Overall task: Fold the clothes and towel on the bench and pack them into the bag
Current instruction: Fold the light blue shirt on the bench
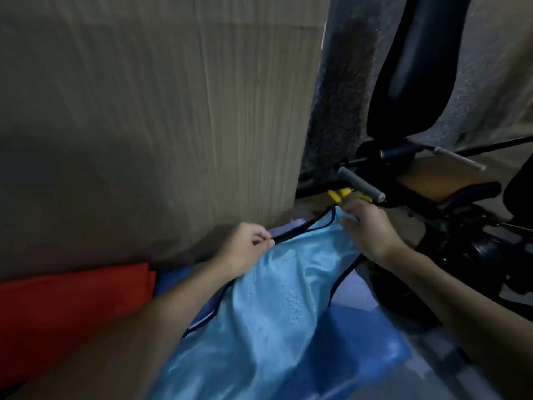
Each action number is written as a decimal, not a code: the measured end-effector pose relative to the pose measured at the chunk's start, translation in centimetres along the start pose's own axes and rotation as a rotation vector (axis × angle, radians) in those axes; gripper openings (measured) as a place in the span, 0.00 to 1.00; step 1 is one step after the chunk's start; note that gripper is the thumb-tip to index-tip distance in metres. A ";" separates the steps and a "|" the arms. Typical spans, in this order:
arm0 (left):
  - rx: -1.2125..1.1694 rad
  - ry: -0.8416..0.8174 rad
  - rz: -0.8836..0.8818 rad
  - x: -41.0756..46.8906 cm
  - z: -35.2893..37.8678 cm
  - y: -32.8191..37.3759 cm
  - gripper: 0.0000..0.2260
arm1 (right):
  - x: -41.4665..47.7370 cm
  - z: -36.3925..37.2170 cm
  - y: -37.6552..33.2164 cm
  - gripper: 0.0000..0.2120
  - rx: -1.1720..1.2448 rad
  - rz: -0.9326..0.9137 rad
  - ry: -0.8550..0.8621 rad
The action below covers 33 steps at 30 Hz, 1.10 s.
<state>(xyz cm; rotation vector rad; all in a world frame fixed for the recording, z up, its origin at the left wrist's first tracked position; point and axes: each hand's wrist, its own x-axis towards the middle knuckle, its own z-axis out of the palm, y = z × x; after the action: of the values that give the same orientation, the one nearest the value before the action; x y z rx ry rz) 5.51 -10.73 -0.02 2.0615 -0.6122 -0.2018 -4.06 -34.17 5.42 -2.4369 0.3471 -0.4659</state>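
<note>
A shiny light-blue sleeveless shirt [277,307] with black trim lies spread in front of me, over a darker blue cloth [366,342]. My left hand [245,249] pinches the black-trimmed top edge of the shirt at its left shoulder. Further right, my right hand [366,229] grips the shirt's other shoulder strap. A red garment [72,307] lies at the lower left, partly under my left forearm. No bag can be made out.
A tall brown cardboard sheet [158,111] stands right behind the clothes. To the right is black exercise equipment [415,67] with a grey-gripped bar [360,183], a padded seat [450,183] and a yellow part [340,194].
</note>
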 end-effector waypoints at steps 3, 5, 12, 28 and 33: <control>-0.007 0.046 -0.039 1.6 2.4 -4.1 0.09 | 1.5 3.7 3.2 0.03 -0.030 0.077 -0.038; -0.011 0.068 -0.077 2.1 3.6 -6.0 0.07 | 2.3 5.5 4.6 0.03 -0.049 0.105 -0.048; 0.071 0.169 0.015 1.5 4.8 -6.7 0.03 | -2.2 10.8 3.7 0.13 -0.454 -0.215 0.120; 0.703 0.102 0.028 -26.3 -5.9 -14.9 0.16 | -15.3 16.5 -1.9 0.23 -0.440 -0.517 -0.225; 0.729 -0.014 -0.055 -29.0 -5.5 -14.7 0.21 | -18.5 18.5 -0.1 0.24 -0.510 -0.649 -0.422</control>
<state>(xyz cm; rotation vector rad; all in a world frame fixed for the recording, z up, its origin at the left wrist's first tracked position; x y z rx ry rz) -12.33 14.20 -12.07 2.7802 -0.7050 -0.0174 -13.15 -17.71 -12.79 -3.0342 -0.5933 -0.1100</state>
